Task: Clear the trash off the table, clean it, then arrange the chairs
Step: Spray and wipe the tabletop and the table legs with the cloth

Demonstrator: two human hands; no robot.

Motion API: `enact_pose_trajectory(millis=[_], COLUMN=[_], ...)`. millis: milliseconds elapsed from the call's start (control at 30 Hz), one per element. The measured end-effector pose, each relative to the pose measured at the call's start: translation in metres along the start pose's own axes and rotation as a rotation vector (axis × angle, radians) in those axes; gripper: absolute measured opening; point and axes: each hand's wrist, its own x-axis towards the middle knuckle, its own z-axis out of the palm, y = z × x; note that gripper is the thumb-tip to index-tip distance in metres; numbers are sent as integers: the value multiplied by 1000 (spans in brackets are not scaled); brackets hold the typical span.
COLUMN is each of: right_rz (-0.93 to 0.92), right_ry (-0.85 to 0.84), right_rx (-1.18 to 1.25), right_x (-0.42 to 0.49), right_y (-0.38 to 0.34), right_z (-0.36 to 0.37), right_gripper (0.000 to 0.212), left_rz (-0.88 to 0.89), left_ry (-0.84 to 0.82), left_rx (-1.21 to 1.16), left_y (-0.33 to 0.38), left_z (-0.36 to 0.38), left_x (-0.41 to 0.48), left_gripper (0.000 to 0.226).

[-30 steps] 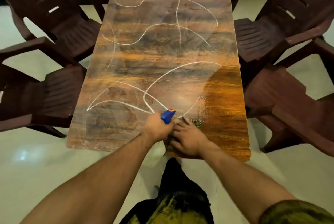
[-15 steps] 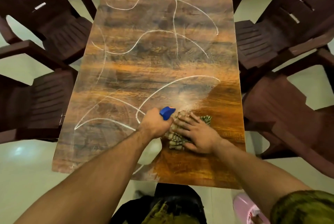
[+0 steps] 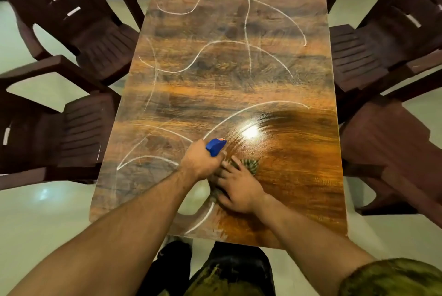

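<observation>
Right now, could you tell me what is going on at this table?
A person is cleaning the wooden table. The left hand grips a spray bottle with a blue nozzle, while the right hand presses a cloth flat on the near right part. That corner looks wiped and glossy; white streaks cover the rest. Dark chairs stand on both sides.

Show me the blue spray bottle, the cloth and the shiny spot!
spray bottle (image 3: 215,147), head view, on its blue top.
cloth (image 3: 251,165), head view, on the patterned edge peeking out.
shiny spot (image 3: 251,132), head view, middle of the white glare.
</observation>
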Motion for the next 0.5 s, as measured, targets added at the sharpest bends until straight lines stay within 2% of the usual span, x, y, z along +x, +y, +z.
enact_pose_trajectory(millis=[67, 100, 133, 167, 233, 267, 300, 333, 367, 500], right_rz=[-69, 25, 206, 469, 1083, 1313, 1435, 1425, 1326, 616], right_ry=[-1, 23, 68, 141, 294, 367, 395, 371, 316, 110], right_rx=[-29, -37, -30, -22, 58, 126, 207, 232, 203, 56], right_x=[-29, -40, -50, -54, -41, -25, -8, 9, 26, 46], right_y=[10, 17, 22, 24, 10, -5, -21, -36, -57, -134], right_z=[7, 10, 11, 13, 14, 11, 7, 7, 13, 41], right_gripper=[65, 67, 66, 65, 66, 68, 70, 71, 71, 66], left_rz=[29, 32, 27, 16, 5, 10, 22, 30, 38, 109], left_ry=[-33, -53, -77, -104, -142, -155, -167, -177, -185, -239], left_rx=[31, 46, 59, 63, 57, 65, 79, 92, 109, 138], left_y=[-11, -20, -26, -34, -50, -58, -66, -74, -84, -116], left_z=[-2, -5, -8, -10, -17, -23, -27, -31, -36, -56], left_x=[-7, -11, -15, -19, -29, -35, -39, -43, -46, -56], left_gripper=[38, 38, 36, 32, 28, 29, 31, 32, 31, 26])
